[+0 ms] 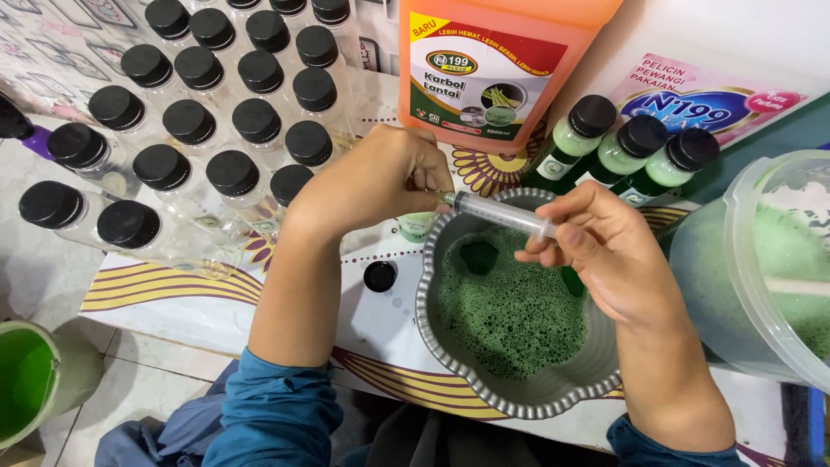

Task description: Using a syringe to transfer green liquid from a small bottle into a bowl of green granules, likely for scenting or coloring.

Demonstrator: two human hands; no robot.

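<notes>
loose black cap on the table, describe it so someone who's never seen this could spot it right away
Start at the grey scalloped bowl of foamy green liquid. Just off its left rim, beside the left forearm, a small black cap lies alone on the white patterned tabletop. Unlike the other black caps, it sits on no bottle.

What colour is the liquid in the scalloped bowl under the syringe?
Foamy dark green liquid, filling the grey bowl; the head view shows it best.

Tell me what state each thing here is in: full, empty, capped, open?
Syringe: held level in right hand, tip at small bottle.
Small bottle: uncapped, gripped by left hand.
Loose cap: off, lying on table.
Grey bowl: holds foamy green liquid.
Three green bottles: filled, capped.
Clear bottles: capped, look empty.
Orange jug: upright.
</notes>
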